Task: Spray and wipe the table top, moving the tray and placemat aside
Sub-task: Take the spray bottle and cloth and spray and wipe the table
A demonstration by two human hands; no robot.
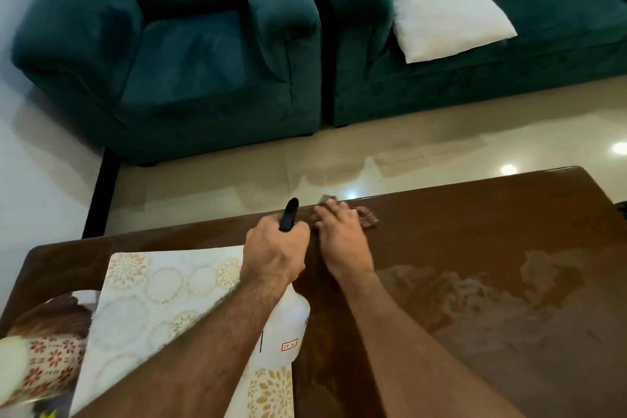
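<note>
Wooden table top (475,248) under wiping at its far edge, spray bottle in reserve.

Right hand (339,231) is lying flat, fingers extended, pressing a small dark cloth (368,215) against the table close to the far edge; it is not clenching, only bearing down. Left hand (274,254) is wrapping closed around the neck of the white spray bottle (288,326), black nozzle pointing far and away from the person, just left of the cloth. Placemat (163,285) is lying at the near left, long axis running near to far, partly under the left forearm; the tray (51,332) is sitting further left at the corner, partly under the placemat, blurred. A broad wet patch is showing to the near right. Judgement: the unwiped spread lies right of the cloth, so the right hand is the nearer one for the coming sweep.
</note>
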